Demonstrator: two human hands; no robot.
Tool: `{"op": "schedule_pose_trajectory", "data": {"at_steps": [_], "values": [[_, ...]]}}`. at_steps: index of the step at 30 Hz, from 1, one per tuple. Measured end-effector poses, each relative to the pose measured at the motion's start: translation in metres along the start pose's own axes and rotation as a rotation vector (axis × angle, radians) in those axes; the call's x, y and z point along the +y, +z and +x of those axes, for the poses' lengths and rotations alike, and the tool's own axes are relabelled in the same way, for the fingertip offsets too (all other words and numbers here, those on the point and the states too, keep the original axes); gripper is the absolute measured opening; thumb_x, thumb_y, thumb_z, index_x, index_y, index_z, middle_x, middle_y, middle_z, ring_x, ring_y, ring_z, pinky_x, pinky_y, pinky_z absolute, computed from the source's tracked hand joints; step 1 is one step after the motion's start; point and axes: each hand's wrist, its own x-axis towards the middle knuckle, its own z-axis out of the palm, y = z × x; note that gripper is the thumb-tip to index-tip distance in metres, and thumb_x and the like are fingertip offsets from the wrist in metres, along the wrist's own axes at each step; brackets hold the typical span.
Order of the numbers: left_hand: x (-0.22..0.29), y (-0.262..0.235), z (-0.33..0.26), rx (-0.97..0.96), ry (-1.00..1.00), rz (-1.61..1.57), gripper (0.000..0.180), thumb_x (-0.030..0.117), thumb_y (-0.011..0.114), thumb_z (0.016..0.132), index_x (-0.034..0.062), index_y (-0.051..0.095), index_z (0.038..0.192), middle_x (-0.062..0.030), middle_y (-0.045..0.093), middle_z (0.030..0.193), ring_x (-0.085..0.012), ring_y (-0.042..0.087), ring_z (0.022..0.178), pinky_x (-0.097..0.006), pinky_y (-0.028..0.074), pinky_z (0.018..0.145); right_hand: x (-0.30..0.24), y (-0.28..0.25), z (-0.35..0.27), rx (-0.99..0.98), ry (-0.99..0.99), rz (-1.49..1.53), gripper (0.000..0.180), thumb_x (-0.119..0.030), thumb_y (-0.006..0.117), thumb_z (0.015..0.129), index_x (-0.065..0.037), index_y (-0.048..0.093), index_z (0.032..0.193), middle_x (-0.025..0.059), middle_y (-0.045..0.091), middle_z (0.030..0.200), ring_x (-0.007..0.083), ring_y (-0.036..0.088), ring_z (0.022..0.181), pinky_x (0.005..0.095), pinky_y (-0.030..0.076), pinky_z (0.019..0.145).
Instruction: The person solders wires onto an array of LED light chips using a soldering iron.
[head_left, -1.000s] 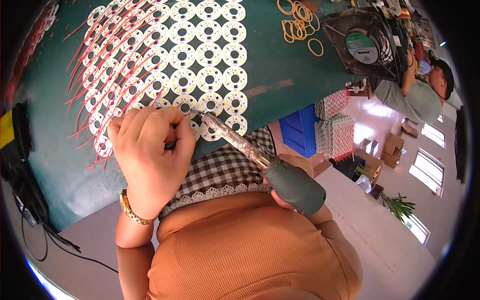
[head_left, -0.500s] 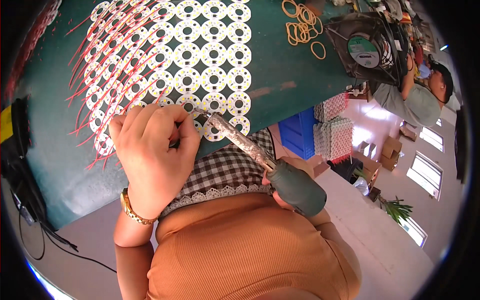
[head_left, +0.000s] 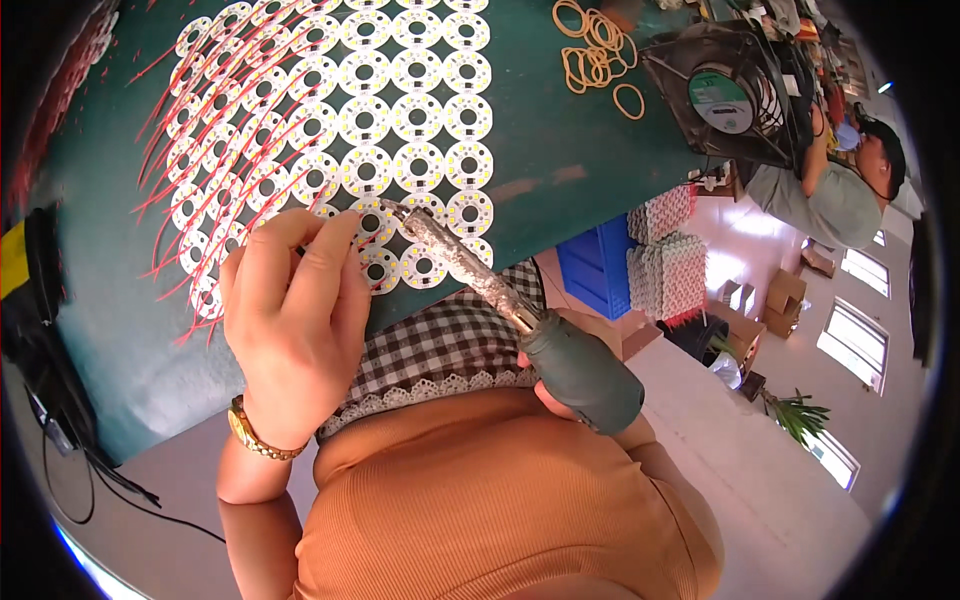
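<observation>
Rows of round white LED circuit boards (head_left: 468, 136) with centre holes lie on the green tabletop. Thin red wires (head_left: 160, 150) fan out over the boards on the left side. My left hand (head_left: 295, 320) is closed with bent fingers beside the near boards; anything pinched in its fingertips is too small to make out. Held in my right hand (head_left: 552, 402) is a soldering iron (head_left: 470, 272) with a dark green handle and a crusted metal barrel. Its tip points left, over a board (head_left: 384, 233) next to my left fingertips. The handle hides much of my right hand.
Rubber bands (head_left: 590, 68) lie at the far right of the green table (head_left: 560, 140), by a black fan (head_left: 690, 95). Below stand a blue crate (head_left: 590, 270) and stacked boards (head_left: 665, 275). Another person (head_left: 815, 200) sits beyond. Black cables (head_left: 110, 475) hang at the left edge.
My left hand has tilted and drawn slightly back, uncovering more of the near boards. The soldering iron has shifted a little left and up, its tip still close to the same boards.
</observation>
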Motion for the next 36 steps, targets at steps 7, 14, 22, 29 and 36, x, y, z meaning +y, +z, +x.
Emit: {"op": "schedule_pose_trajectory", "data": {"at_steps": [7,14,22,29,36], "values": [[0.001,-0.004,0.001,-0.039,0.188,0.083,0.038,0.005,0.068,0.074,-0.0002,0.068,0.112,-0.008,0.06,0.1,-0.0226,0.056,0.077,-0.037,0.043,0.074,0.078,0.002,0.066,0.21,-1.086,-0.183,0.027,-0.033,0.072,0.08,-0.009,0.061,0.078,0.0032,0.057,0.065,0.0159,0.058,0.06,0.0331,0.048,0.057],[-0.004,-0.005,-0.002,-0.064,0.234,0.124,0.041,0.001,0.06,0.073,-0.004,0.067,0.112,-0.0097,0.061,0.101,-0.0227,0.056,0.077,-0.036,0.043,0.076,0.059,0.001,0.051,0.215,-1.122,-0.202,0.04,-0.039,0.065,0.091,-0.01,0.056,0.065,-0.001,0.046,0.054,0.011,0.049,0.05,0.0324,0.039,0.046],[-0.002,-0.003,-0.002,-0.053,0.24,0.164,0.039,0.003,0.059,0.074,-0.0037,0.068,0.111,-0.01,0.061,0.104,-0.0214,0.055,0.074,-0.036,0.044,0.075,0.071,0.003,0.075,-0.036,-1.078,0.106,0.033,-0.032,0.066,0.089,-0.009,0.059,0.067,0.001,0.051,0.055,0.0111,0.051,0.049,0.0294,0.039,0.044],[-0.001,-0.001,-0.005,-0.041,0.249,0.205,0.039,0.003,0.059,0.073,-0.0037,0.069,0.111,-0.0101,0.061,0.106,-0.0208,0.055,0.073,-0.037,0.046,0.077,0.068,-0.002,0.083,0.049,-1.404,-0.073,0.019,-0.02,0.067,0.08,-0.011,0.059,0.065,0.0008,0.057,0.058,0.0125,0.056,0.051,0.0288,0.042,0.046],[0.001,-0.003,-0.005,-0.077,0.218,0.177,0.052,-0.007,0.054,0.067,-0.0027,0.065,0.117,-0.0115,0.062,0.107,-0.0263,0.059,0.084,-0.038,0.045,0.081,0.068,0.001,0.072,0.026,-1.238,-0.007,0.024,-0.031,0.066,0.088,-0.012,0.059,0.076,-0.0023,0.05,0.057,0.0097,0.05,0.048,0.0273,0.042,0.047]]}}
